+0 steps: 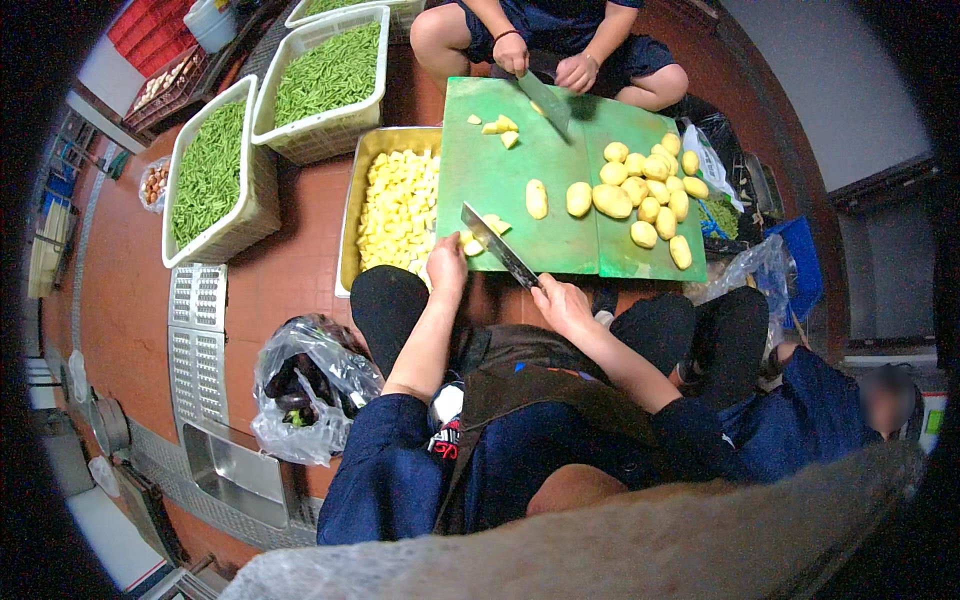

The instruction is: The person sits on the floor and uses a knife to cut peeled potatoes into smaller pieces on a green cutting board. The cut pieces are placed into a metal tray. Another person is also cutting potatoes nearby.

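Note:
My right hand (pixel 564 301) grips the handle of a cleaver (pixel 501 247), its blade slanting up and left over the near left part of a green cutting board (pixel 495 172). Cut potato pieces (pixel 472 246) lie by the blade, on both sides of it. My left hand (pixel 448 266) is at the board's left edge, close beside those pieces; its fingers are curled and whether they hold anything is hidden. Left of the board, a metal tray (pixel 346 225) holds many potato chunks (pixel 397 210). Whole peeled potatoes (pixel 611 200) are spread over the board's right side.
Opposite, a co-worker's hand (pixel 511 54) holds another cleaver (pixel 545 105) over the board. Crates (pixel 259 195) of green beans (pixel 210 172) stand to the left. A plastic bag of eggplants (pixel 300 390) rests on the floor near my left knee. Another person (pixel 802 412) is at the right.

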The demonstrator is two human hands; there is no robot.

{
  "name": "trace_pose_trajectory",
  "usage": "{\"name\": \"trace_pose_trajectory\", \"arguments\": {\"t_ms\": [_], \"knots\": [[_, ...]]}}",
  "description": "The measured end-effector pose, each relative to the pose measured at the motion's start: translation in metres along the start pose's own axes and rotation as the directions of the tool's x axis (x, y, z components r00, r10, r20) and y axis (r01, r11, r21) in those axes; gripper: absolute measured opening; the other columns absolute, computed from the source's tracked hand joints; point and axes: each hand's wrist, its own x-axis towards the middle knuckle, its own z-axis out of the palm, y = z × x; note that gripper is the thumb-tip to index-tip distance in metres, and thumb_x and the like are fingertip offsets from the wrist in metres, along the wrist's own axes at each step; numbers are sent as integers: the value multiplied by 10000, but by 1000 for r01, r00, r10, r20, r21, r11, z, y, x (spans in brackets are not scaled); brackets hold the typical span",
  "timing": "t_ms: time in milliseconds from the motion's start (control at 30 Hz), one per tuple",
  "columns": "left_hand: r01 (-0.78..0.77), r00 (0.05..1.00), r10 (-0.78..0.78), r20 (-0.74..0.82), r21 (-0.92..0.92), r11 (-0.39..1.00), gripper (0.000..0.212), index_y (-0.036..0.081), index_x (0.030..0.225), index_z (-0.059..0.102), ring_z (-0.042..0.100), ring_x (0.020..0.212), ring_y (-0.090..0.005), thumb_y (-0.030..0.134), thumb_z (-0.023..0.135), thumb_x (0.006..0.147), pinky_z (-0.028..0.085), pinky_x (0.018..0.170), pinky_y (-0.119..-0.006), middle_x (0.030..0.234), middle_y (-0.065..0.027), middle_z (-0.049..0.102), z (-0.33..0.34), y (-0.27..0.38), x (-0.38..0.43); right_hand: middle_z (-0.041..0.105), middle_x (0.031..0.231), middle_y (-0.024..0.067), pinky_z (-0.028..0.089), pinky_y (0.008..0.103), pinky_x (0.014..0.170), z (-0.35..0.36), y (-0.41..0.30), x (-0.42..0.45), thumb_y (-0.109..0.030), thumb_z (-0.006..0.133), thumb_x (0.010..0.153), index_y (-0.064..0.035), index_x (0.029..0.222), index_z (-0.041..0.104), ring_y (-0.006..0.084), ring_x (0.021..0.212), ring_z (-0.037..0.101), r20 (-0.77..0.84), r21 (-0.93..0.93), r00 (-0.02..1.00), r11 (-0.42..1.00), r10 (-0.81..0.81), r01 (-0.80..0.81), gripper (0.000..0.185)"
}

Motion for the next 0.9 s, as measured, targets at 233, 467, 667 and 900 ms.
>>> {"name": "trace_pose_trajectory", "arguments": {"t_ms": [233,467,667,900], "knots": [[-10,1000,10,6,-59,998,249,64,1038,689,641,907,-347,107,661,794,521,781,-430,1019,-154,658,-10,3,-2,633,719,238,477,558,635,6,4,-6,-268,551,926,-42,950,511,451,720,627,33,18,999,999,26,-26,231],[-22,996,22,84,2,1000,296,45,997,630,617,914,-356,147,750,746,510,782,-435,980,-148,634,-23,21,-10,636,720,237,480,562,638,4,0,-10,-263,549,925,-46,945,504,455,717,627,44,30,999,999,25,-27,222],[-55,997,56,59,-13,998,290,43,974,604,605,920,-364,109,751,733,506,781,-440,958,-148,611,-19,20,-11,637,724,236,479,572,640,2,-6,-10,-254,540,928,-41,960,494,460,716,626,86,-39,996,999,33,-30,220],[-83,993,82,80,7,997,288,39,964,581,595,904,-380,100,741,732,504,773,-447,941,-162,592,-16,18,-7,642,742,229,486,562,624,27,1,5,-236,523,934,-48,963,490,450,712,631,97,-75,995,997,35,-28,193]]}}
